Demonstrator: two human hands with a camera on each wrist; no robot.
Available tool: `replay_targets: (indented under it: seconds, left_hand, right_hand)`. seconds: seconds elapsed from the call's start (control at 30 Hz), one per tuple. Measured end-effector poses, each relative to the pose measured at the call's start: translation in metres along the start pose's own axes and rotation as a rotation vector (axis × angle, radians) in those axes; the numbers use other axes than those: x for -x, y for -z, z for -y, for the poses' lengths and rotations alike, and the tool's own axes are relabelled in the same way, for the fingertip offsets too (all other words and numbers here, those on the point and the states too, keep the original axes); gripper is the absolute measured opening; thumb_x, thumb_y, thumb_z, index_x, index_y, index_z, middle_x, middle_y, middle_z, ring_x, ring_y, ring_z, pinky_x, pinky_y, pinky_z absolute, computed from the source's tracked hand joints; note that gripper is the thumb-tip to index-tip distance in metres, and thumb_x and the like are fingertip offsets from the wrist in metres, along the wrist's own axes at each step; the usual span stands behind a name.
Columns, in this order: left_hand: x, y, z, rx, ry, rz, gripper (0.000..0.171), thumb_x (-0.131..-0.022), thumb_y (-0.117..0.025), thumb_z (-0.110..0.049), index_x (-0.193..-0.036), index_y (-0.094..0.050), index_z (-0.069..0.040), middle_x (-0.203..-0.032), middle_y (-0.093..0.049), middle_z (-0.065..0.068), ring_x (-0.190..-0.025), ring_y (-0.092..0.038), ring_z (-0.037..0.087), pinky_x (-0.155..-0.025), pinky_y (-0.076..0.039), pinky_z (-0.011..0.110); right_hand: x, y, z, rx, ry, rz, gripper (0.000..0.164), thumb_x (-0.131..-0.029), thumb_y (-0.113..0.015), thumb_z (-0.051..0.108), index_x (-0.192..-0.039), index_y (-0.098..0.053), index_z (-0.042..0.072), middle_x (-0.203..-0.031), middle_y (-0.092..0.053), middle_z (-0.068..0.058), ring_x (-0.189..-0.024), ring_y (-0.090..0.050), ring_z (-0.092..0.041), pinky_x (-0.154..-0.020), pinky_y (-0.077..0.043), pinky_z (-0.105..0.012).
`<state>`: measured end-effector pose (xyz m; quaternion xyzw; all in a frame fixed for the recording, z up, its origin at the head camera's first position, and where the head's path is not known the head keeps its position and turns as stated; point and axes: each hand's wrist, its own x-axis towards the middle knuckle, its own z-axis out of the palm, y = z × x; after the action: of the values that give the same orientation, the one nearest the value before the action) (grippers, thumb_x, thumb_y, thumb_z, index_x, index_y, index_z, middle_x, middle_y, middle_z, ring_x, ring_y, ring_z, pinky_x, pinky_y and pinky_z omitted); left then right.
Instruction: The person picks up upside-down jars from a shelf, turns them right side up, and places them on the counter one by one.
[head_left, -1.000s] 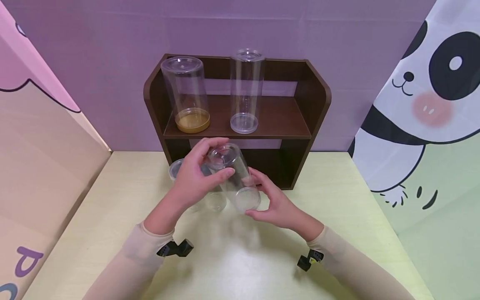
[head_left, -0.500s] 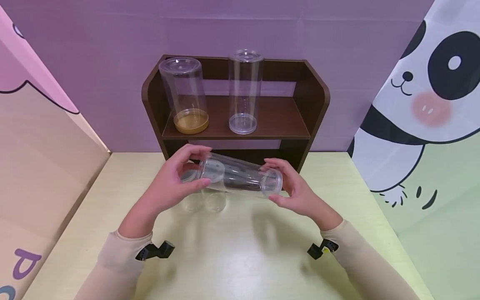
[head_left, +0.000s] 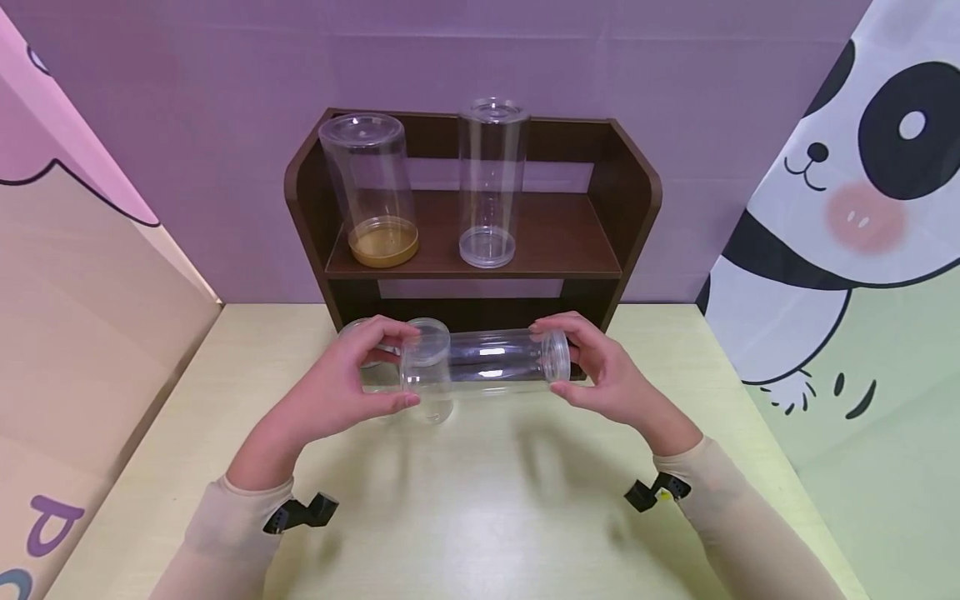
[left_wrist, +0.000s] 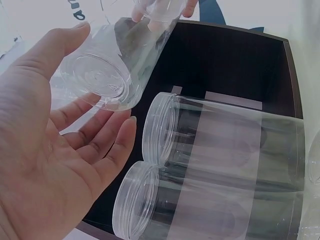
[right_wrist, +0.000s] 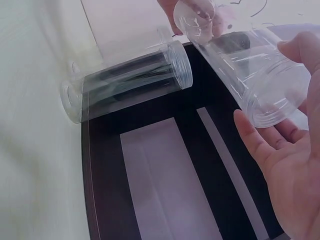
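Note:
A clear plastic jar lies level in the air between my hands, in front of the shelf's lower opening. My left hand holds its base end, with thumb and fingers on opposite sides in the left wrist view. At the other end, the ribbed clear lid sits in the grip of my right hand. Two similar lidded jars stand upright side by side on the table: the nearer jar overlaps the held one in the head view, and the other jar is partly hidden by my left hand.
A dark brown two-tier shelf stands against the purple backdrop. Its upper tier bears a wide clear jar on a gold lid and a slimmer clear jar. Patterned panels flank the pale table.
The held jar has turned from a steep tilt to level, its lid end swinging right. My left hand has moved left and down, my right hand to the right.

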<state>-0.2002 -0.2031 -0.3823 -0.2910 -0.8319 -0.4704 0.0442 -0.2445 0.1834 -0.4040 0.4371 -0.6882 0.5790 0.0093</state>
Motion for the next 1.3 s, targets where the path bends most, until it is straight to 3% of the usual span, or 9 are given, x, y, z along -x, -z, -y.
replay_targets:
  seconds: [0.27, 0.5, 0.6, 0.73, 0.87, 1.3]
  left_hand:
    - [0.002, -0.005, -0.003, -0.031, 0.106, 0.023, 0.071, -0.083, -0.101, -0.019, -0.143, -0.064, -0.017, -0.135, -0.068, -0.002, -0.124, -0.068, 0.021, -0.108, -0.056, 0.03]
    - [0.001, -0.014, -0.007, -0.025, 0.142, 0.049, 0.072, -0.083, -0.101, -0.026, -0.145, -0.066, -0.015, -0.138, -0.071, -0.003, -0.127, -0.069, 0.021, -0.113, -0.055, 0.052]
    - [0.0, -0.02, -0.005, -0.01, 0.141, 0.053, 0.074, -0.082, -0.102, -0.027, -0.146, -0.067, -0.013, -0.14, -0.071, -0.002, -0.128, -0.069, 0.023, -0.113, -0.054, 0.054]
    - [0.0, -0.028, -0.005, -0.028, 0.14, 0.05, 0.076, -0.081, -0.103, -0.029, -0.147, -0.067, -0.013, -0.143, -0.07, -0.002, -0.13, -0.069, 0.024, -0.114, -0.054, 0.053]
    - [-0.001, -0.031, -0.008, -0.063, 0.137, 0.045, 0.078, -0.081, -0.103, -0.028, -0.148, -0.067, -0.014, -0.144, -0.069, -0.002, -0.132, -0.069, 0.023, -0.114, -0.055, 0.05]
    - [0.0, -0.052, -0.007, -0.078, 0.048, 0.039, 0.077, -0.079, -0.104, -0.027, -0.145, -0.069, -0.014, -0.141, -0.072, -0.004, -0.128, -0.071, 0.022, -0.111, -0.057, 0.046]
  right_hand:
    - [-0.003, 0.007, 0.007, -0.098, -0.008, -0.037, 0.073, -0.092, -0.074, -0.015, -0.159, -0.045, -0.008, -0.154, -0.06, -0.013, -0.134, -0.065, -0.031, -0.109, -0.058, -0.036]
    - [-0.006, 0.016, 0.012, -0.2, 0.014, -0.069, 0.076, -0.099, -0.083, 0.007, -0.16, -0.043, -0.012, -0.152, -0.065, -0.014, -0.132, -0.069, -0.029, -0.112, -0.057, -0.04]
    - [-0.009, 0.017, 0.013, -0.22, 0.031, -0.098, 0.08, -0.097, -0.089, 0.02, -0.159, -0.048, -0.01, -0.151, -0.067, -0.013, -0.133, -0.07, -0.028, -0.112, -0.057, -0.038]
    - [-0.013, 0.016, 0.015, -0.215, 0.039, -0.164, 0.081, -0.087, -0.095, 0.038, -0.155, -0.064, 0.007, -0.149, -0.069, -0.007, -0.134, -0.067, -0.026, -0.108, -0.058, -0.031]
    - [-0.017, 0.014, 0.019, -0.2, 0.045, -0.213, 0.076, -0.083, -0.095, 0.045, -0.149, -0.071, 0.018, -0.146, -0.07, -0.003, -0.133, -0.064, -0.026, -0.101, -0.06, -0.028]
    - [-0.031, 0.008, 0.033, -0.235, 0.077, -0.248, 0.078, -0.079, -0.095, 0.049, -0.144, -0.075, 0.01, -0.139, -0.075, -0.005, -0.115, -0.071, -0.019, -0.088, -0.062, -0.022]
